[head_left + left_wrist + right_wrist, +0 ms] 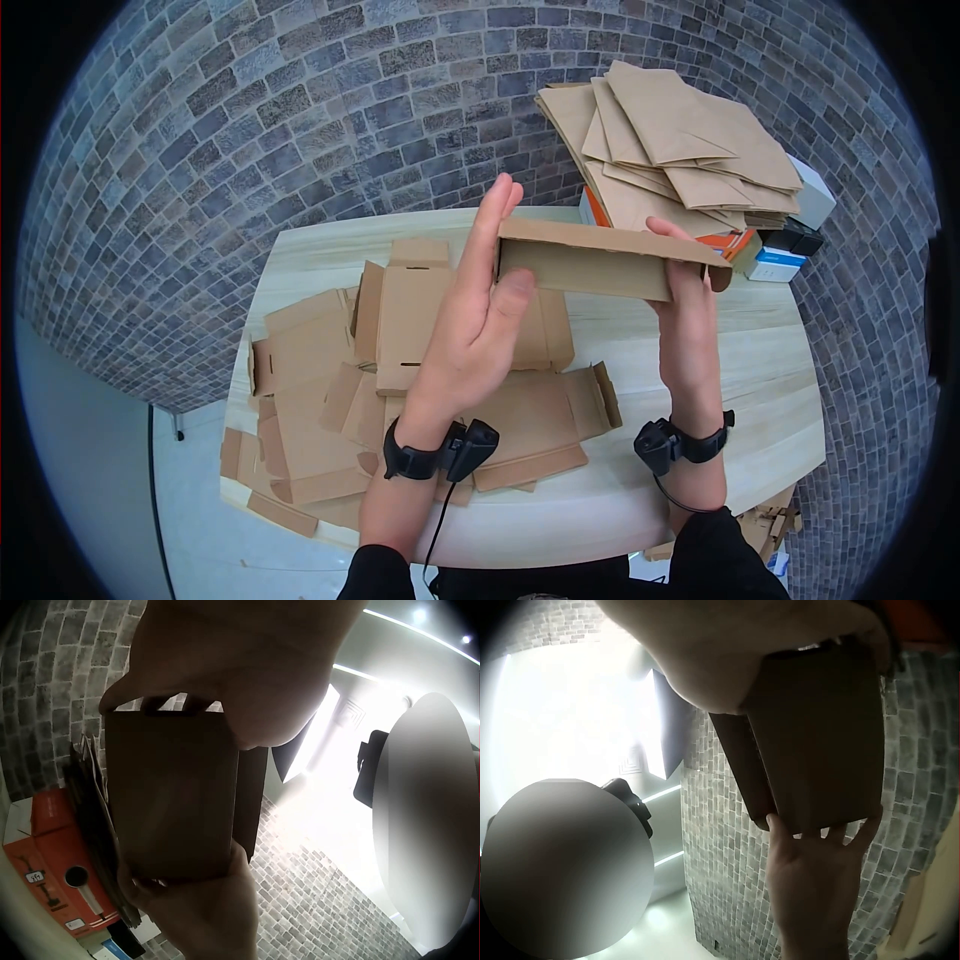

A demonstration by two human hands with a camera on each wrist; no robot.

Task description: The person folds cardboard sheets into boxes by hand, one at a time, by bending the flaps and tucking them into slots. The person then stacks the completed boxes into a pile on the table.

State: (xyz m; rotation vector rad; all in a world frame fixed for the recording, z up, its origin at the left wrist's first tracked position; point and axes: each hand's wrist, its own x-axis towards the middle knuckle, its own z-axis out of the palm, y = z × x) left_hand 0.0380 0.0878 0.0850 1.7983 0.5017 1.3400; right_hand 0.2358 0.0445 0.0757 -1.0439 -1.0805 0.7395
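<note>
A partly folded brown cardboard box (600, 245) is held up over the table between both hands, its open side facing the head camera. At its left end is my left hand (475, 320), fingers straight up along the end and thumb across the near edge. My right hand (688, 320) holds the right end, with the thumb at the inside and a finger showing behind the top panel. Both wrist views show the box's dark underside (172, 795) with the hands at opposite ends. A small flap (720, 275) sticks out at the right end.
Several flattened cardboard boxes (330, 400) overlap on the left half of the table (740, 400). Flat brown sheets (690, 140) are stacked at the back right on an orange box (71, 862). Small white, blue and black boxes (778, 265) stand beside it. A brick-patterned wall (400, 120) rises behind.
</note>
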